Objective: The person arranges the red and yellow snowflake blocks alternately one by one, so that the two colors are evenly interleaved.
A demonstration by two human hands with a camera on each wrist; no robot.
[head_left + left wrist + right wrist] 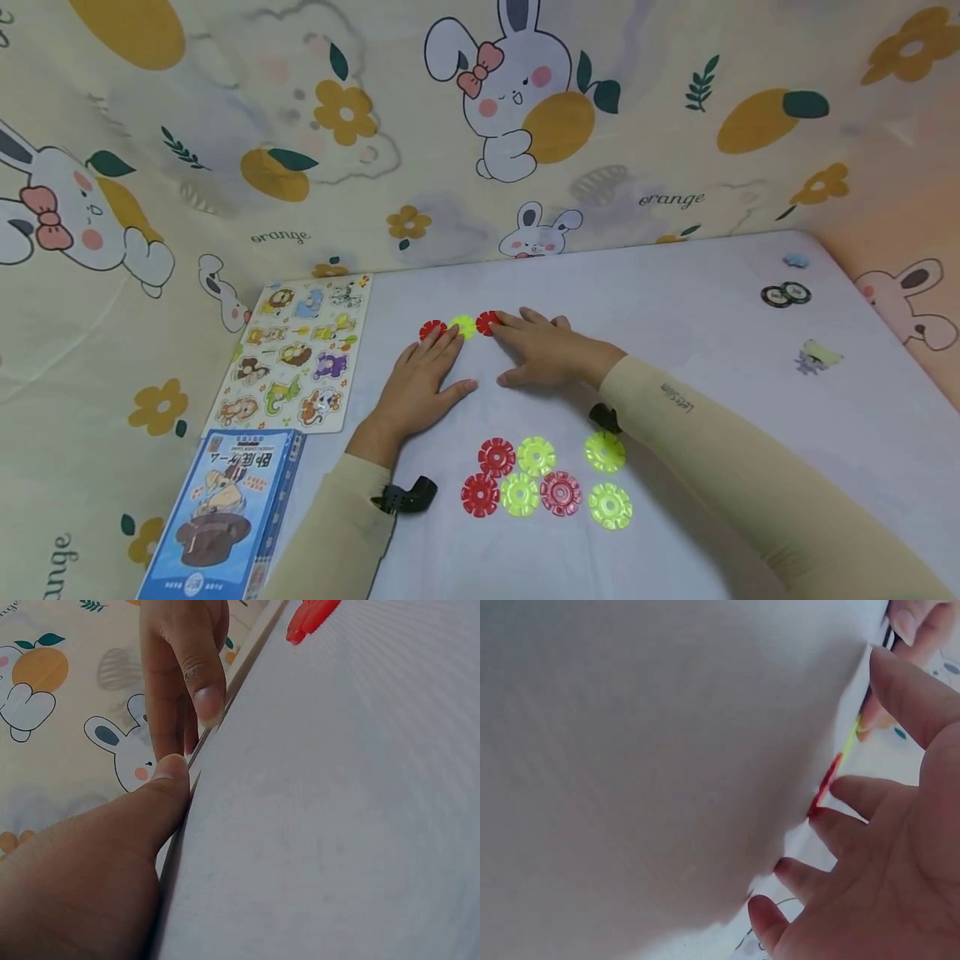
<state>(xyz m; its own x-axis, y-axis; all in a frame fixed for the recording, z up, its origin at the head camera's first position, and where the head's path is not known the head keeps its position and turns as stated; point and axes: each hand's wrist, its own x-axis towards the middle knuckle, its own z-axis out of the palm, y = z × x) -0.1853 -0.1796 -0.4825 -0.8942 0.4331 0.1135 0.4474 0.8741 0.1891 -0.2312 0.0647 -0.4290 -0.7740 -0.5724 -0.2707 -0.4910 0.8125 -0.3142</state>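
Three notched plastic discs lie in a row toward the back of the table: a red disc (431,327), a yellow-green disc (466,322) and another red disc (486,322). My left hand (420,387) lies palm down, its extended fingertips at the left red disc and the yellow-green one. The fingers of my right hand (547,350) are spread, with fingertips on the right red disc. In the right wrist view, two of its fingers touch the red disc's (826,784) edge. The left wrist view shows both thumbs close to the white tabletop.
Nearer the front lie several loose red discs (480,495) and yellow-green discs (610,506). To the left are a board of animal pictures (296,354) and a blue game box (225,508). Black-and-white chips (785,294) and small light pieces (819,356) sit at the right. Printed cloth rises behind.
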